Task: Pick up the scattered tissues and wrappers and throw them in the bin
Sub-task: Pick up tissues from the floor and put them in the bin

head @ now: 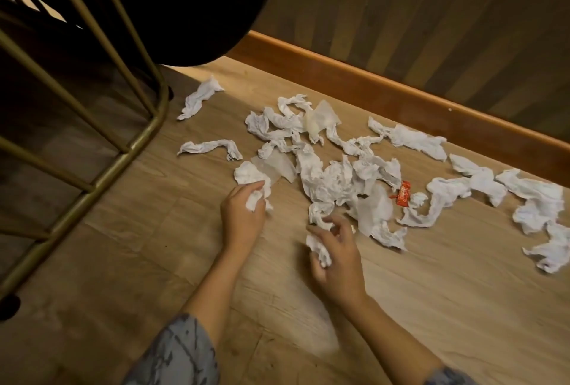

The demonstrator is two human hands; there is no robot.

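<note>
Several crumpled white tissues (pixel 333 175) lie scattered over the wooden floor (pixel 154 255), running from the centre to the right edge. A small red wrapper (pixel 403 196) sits among them. Two loose tissues lie apart at the left: one (pixel 200 97) near the table leg, another (pixel 209 147) below it. My left hand (pixel 242 215) grips a crumpled tissue (pixel 251 179) at the pile's left side. My right hand (pixel 336 258) holds a small wad of tissue (pixel 317 249) in its palm, its fingers reaching onto another tissue (pixel 320 215). No bin is in view.
A round black table top (pixel 185 5) on a gold metal frame (pixel 145 134) stands at the upper left. A wooden skirting board (pixel 401 97) and a striped wall (pixel 431 14) run behind the tissues. Bare floor lies near me.
</note>
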